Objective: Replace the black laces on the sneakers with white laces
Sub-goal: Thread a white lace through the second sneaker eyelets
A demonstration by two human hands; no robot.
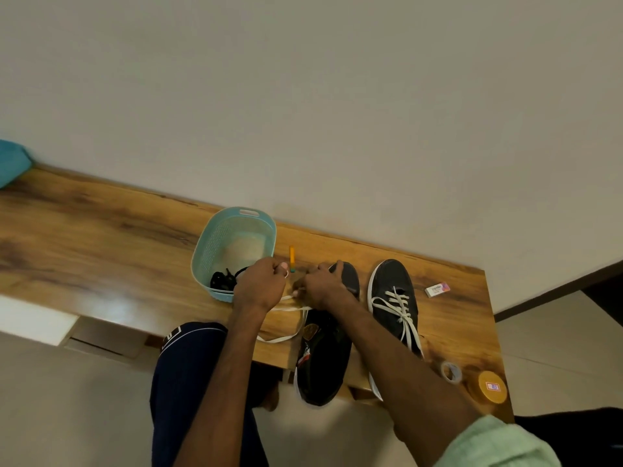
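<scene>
left hand (261, 286) and right hand (325, 288) are both curled round the white lace (286, 338) by the unlaced sneaker (323, 358). black laces (220, 281) are dumped in the basket (209, 244).

Dim, warm indoor light; soft glare on the counter (101, 298) at left; wide-angle bending at edges, slight softness overall.

basket (215, 244) left, laced sneaker (394, 298) right

The left grip (259, 286) and right grip (325, 288) are bare, as are both forearms (232, 365). A pale mint-green sleeve (499, 443) of crinkled cloth covers the right upper arm. Dark navy trousers (188, 382) carry thin white piping (194, 332) and a white blocky mark (169, 339) at the knee.
</scene>
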